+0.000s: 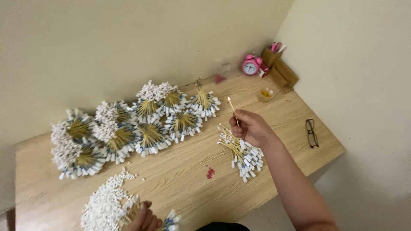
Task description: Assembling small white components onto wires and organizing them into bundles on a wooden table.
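Holding a bundle of sticks (112,208) at the near edge of the tabletop (180,171), my left hand (143,220) is clenched around its middle; white tips fan out to one side, blue-and-white tags to the other. Just beyond it, a few loose white bits (128,174) lie scattered on the wood. Item: small red scrap (210,173), mid-tabletop. Item: loose pile of tagged sticks (242,153), lying flat under my right hand (251,127). That hand is raised above the pile, its grip pinching a single stick (232,109) upright, pale tip uppermost, a white tag hanging below my fingers. Item: eight or so tied bundles (128,128), fanned like flowers, grouped along the wall side to the left. Item: black glasses (311,133), folded open near the right edge. Farthest: small yellow cup (266,93), pink alarm clock (251,65), wooden holder (280,68) in the corner.
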